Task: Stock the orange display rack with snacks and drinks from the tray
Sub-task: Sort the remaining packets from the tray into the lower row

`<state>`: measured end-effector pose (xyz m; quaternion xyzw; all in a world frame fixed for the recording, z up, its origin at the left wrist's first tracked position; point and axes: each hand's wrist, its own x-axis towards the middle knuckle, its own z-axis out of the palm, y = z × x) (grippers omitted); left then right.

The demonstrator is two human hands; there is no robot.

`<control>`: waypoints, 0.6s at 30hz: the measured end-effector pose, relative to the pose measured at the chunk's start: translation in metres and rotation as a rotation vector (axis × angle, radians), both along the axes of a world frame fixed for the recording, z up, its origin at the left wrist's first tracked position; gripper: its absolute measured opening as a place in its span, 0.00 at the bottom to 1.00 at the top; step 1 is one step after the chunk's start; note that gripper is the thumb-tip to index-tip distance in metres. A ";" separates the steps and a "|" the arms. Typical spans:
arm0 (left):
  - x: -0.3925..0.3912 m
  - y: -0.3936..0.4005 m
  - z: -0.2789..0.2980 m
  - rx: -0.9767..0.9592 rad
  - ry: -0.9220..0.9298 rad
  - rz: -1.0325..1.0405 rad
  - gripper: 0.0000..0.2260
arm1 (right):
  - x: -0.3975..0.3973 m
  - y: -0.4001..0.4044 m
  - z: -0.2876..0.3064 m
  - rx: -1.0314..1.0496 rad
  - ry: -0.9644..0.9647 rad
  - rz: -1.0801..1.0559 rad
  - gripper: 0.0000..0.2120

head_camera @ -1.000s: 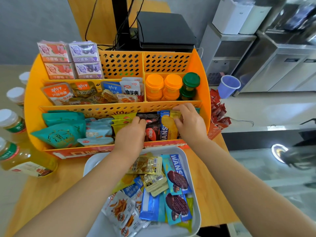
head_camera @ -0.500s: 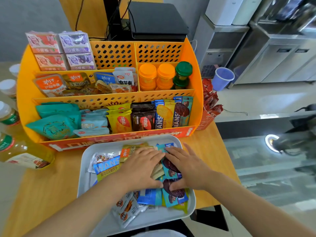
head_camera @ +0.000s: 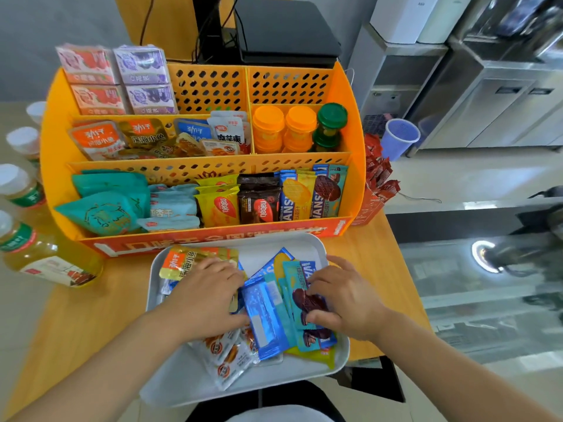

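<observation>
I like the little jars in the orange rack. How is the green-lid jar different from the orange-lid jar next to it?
The green-lid jar has a dark green cap; the orange-lid jar has an orange one. The green-lid jar shows yellowish contents through clear sides, while the orange-lid jar looks orange all over. The green-lid jar stands at the right end, the orange-lid jar in the middle. Both stand upright in the same compartment of the orange rack.

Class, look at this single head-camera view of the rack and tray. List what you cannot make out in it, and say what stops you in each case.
- Packets under the left hand and right hand: the hands cover them in the tray.
- Tray's near edge: partly hidden by the forearms.
- Bottles at left: cut off by the frame edge.
- Red sachets: partly hidden by the rack wall.
- Steel cabinets: blurred, detail unreadable.
- Small print on packets: too small.
</observation>
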<state>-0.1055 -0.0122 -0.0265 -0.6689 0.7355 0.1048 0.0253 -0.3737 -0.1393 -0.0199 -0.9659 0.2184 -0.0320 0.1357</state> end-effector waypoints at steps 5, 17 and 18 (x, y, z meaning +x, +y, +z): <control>-0.020 -0.003 -0.010 0.022 0.055 -0.186 0.40 | 0.031 0.035 0.000 -0.184 0.226 -0.250 0.43; -0.006 -0.015 0.010 -0.287 0.252 -0.142 0.09 | 0.037 0.026 0.016 -0.054 0.320 -0.404 0.28; -0.003 -0.015 0.015 -0.257 0.336 -0.038 0.07 | 0.037 0.021 0.021 0.018 0.294 -0.458 0.24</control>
